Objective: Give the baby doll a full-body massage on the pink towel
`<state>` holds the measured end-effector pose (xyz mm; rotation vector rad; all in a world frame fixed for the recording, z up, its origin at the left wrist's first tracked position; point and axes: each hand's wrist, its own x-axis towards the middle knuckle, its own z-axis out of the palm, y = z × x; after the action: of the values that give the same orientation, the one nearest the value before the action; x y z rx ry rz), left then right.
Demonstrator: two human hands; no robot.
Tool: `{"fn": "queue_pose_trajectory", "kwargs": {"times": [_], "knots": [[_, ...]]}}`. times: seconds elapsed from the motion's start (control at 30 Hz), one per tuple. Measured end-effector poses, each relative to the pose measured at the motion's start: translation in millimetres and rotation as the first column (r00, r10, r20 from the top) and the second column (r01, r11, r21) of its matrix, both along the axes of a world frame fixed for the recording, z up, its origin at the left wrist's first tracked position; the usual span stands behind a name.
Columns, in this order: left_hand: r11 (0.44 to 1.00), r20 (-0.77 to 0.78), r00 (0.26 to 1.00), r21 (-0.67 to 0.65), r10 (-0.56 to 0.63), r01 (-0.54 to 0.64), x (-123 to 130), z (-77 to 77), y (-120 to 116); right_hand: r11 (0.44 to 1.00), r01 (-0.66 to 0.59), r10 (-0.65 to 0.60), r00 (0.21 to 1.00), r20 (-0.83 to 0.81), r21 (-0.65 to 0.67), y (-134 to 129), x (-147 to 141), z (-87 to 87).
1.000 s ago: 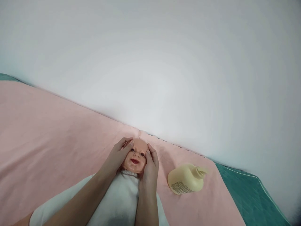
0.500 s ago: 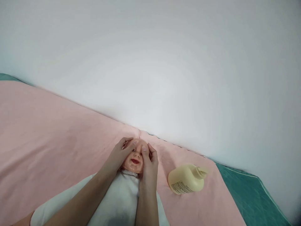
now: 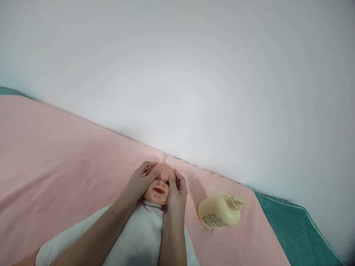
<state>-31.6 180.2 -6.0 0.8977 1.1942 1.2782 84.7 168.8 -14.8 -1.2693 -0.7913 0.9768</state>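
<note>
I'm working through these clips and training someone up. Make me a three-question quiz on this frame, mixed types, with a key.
1. Which hand is nearer the yellow bottle?

2. True or false: the yellow bottle is on the green cover.

3. What is the left hand cupped against?
A. the white wall
B. the doll's head
C. the bottle's pump

Key
1. The right hand.
2. False; it is on the pink sheet.
3. B
</note>
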Motion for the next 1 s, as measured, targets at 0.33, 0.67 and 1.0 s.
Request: {"fn": "queue_pose_trajectory", "kwargs": {"times": [0.33,0.67,1.0], "knots": [[0.997,0.136,0.988,-0.054,0.070,-0.063,1.2,18.6,-7.4,0.999,0.023,-0.018,0.995,-0.097,0.046,3.1,2.6,-7.9],[1.000,0.067,0.998,0.003,-0.010,0.010,1.3,19.4,-10.1,1.000,0.000,0.001,0.999,0.044,-0.019,-3.2,-3.1,9.4],[1.000,-0.037,0.999,-0.012,0.000,-0.001,-1.3,3.7,-2.2,1.000,-0.002,0.002,0.998,0.056,-0.001,-1.9,-0.7,2.9]]}}
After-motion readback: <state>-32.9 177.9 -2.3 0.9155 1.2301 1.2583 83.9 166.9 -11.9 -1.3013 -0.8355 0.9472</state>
